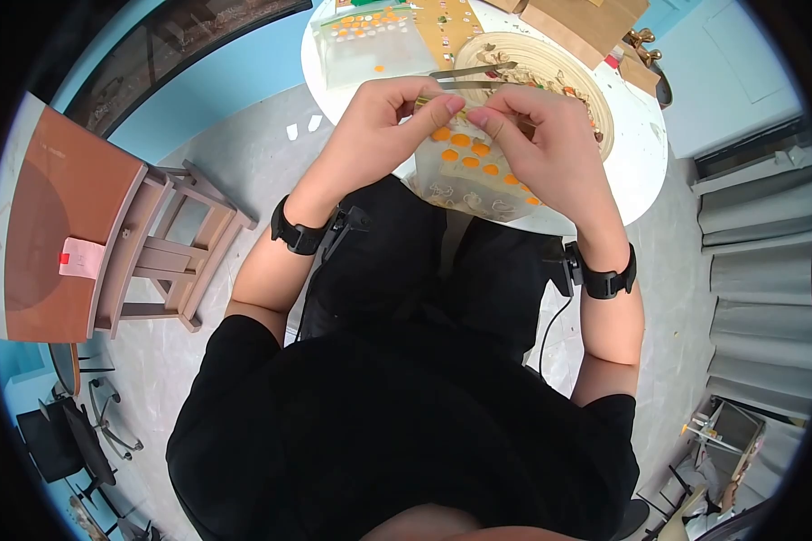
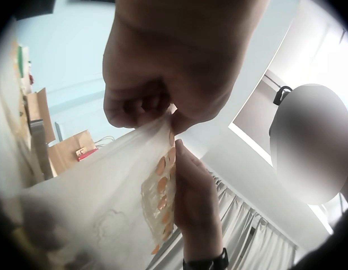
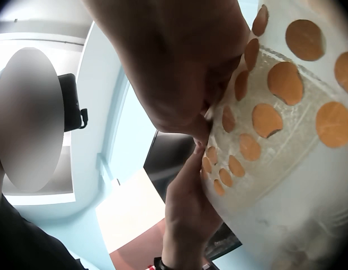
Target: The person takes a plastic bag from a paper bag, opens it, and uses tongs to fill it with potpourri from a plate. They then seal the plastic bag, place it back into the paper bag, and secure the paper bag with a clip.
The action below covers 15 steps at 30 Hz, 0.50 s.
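Observation:
Both hands hold up a translucent plastic bag (image 1: 483,191) with rows of orange dots, close over the table's near edge. My left hand (image 1: 383,122) pinches the bag's top edge between thumb and curled fingers. Beside it, my right hand (image 1: 555,149) pinches the same edge, the thumb tips close together. In the left wrist view the bag (image 2: 115,185) hangs below the left hand (image 2: 168,73). Pale, blurred contents show through its lower part. The right wrist view shows the orange dots near the right hand (image 3: 179,73).
Behind the hands, a round woven tray (image 1: 595,90) bears loose dried pieces, with metal tongs (image 1: 474,70) across its rim. A second dotted bag (image 1: 370,50) lies at the white table's (image 1: 636,180) far left. Brown paper bags (image 1: 577,22) stand at the back. A wooden stool (image 1: 185,248) is left.

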Motion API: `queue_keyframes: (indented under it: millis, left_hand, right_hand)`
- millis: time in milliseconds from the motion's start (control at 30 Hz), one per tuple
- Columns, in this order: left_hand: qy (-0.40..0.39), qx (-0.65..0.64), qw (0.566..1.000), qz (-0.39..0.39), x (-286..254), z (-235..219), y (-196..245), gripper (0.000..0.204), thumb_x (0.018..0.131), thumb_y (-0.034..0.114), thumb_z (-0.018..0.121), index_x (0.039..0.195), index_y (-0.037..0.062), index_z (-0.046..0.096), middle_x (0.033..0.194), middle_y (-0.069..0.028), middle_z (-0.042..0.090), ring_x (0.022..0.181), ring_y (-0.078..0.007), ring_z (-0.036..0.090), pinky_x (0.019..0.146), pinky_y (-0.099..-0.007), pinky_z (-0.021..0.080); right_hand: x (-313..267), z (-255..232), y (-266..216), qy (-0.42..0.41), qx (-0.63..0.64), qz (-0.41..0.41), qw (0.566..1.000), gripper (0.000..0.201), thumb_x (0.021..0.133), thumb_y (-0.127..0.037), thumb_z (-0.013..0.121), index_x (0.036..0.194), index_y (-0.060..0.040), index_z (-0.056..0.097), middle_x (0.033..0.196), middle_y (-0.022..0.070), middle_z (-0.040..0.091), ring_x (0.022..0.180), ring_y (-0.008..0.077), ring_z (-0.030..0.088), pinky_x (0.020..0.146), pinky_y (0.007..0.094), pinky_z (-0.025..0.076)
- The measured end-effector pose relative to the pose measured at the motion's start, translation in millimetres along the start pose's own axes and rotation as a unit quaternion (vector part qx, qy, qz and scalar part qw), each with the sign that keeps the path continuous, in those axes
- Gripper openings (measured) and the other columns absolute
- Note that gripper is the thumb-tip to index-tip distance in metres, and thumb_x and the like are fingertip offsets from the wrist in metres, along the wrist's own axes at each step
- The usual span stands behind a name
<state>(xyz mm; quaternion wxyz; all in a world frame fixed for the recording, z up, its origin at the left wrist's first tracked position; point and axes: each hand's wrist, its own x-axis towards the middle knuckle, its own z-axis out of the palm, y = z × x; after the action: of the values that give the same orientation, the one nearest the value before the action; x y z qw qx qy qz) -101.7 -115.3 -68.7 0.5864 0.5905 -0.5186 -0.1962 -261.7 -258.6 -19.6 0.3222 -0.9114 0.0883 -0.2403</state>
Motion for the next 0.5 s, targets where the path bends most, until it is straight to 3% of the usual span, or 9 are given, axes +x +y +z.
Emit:
queue_keyframes:
  millis: [33,133,267,333,367,433,500]
  left_hand:
    - [0.01,-0.016,1.0,0.004,0,3,1,0.027,0.102,0.024,0.068,0.099,-0.0019,0.074,0.079,0.0015,0.067,0.073,-0.0046,0.054,0.066,-0.0221,0.044]
    - [0.011,-0.032,0.999,0.006,-1,3,3,0.026,0.101,0.022,0.069,0.099,-0.0028,0.073,0.079,0.0008,0.067,0.073,-0.0043,0.053,0.065,-0.0222,0.043]
    - [-0.025,-0.046,0.998,-0.047,1,0,-2,0.025,0.101,0.023,0.069,0.099,-0.0018,0.074,0.078,0.0021,0.066,0.071,-0.0026,0.053,0.063,-0.0208,0.042]
    - [0.018,-0.061,0.998,0.006,3,1,-8,0.025,0.102,0.024,0.069,0.1,-0.0009,0.075,0.078,0.0038,0.065,0.07,-0.0012,0.051,0.06,-0.02,0.04]
    - [0.04,-0.068,0.996,0.032,3,2,-10,0.025,0.102,0.024,0.069,0.101,-0.0004,0.075,0.077,0.0046,0.064,0.069,-0.0006,0.05,0.059,-0.0197,0.039]
    - [0.014,-0.066,0.998,0.012,3,0,-11,0.024,0.102,0.023,0.069,0.102,0.0001,0.076,0.078,0.0054,0.064,0.067,0.0004,0.049,0.057,-0.0191,0.037]
    - [-0.006,-0.064,0.998,-0.004,2,0,-10,0.024,0.102,0.024,0.069,0.101,0.0005,0.075,0.079,0.0042,0.065,0.069,-0.0012,0.052,0.06,-0.02,0.039]
  right_hand:
    - [0,1,1,0.009,0.002,-0.009,1.0,0.023,0.094,-0.022,0.072,0.088,0.0002,0.072,0.068,0.013,0.063,0.058,0.0259,0.056,0.06,0.0352,0.046]
    - [-1,-1,4,-0.023,0.03,0.022,0.999,0.02,0.098,-0.02,0.072,0.095,0.0002,0.073,0.073,-0.0006,0.066,0.068,0.004,0.054,0.061,0.0229,0.043]
    - [0,-3,11,-0.046,0.065,0.019,0.997,0.02,0.098,-0.019,0.072,0.093,0.0004,0.072,0.071,-0.0026,0.062,0.066,0.0035,0.05,0.059,0.0228,0.04]
    - [0,-14,4,-0.089,0.027,0.063,0.994,0.02,0.098,-0.019,0.072,0.092,0.0003,0.071,0.07,-0.0031,0.06,0.066,0.0035,0.048,0.059,0.0228,0.039]
    - [-1,-13,7,-0.076,0.031,0.057,0.995,0.022,0.097,-0.021,0.073,0.089,0.0,0.07,0.066,0.0001,0.056,0.062,0.0076,0.045,0.056,0.026,0.038]
    - [-3,-11,17,-0.052,0.04,0.044,0.997,0.027,0.094,-0.025,0.074,0.083,-0.0005,0.07,0.057,0.0066,0.048,0.052,0.0157,0.038,0.052,0.0323,0.035]
    - [-4,-11,17,-0.042,0.037,0.032,0.998,0.027,0.094,-0.025,0.075,0.084,-0.001,0.07,0.057,0.0061,0.049,0.051,0.0149,0.039,0.051,0.0313,0.035]
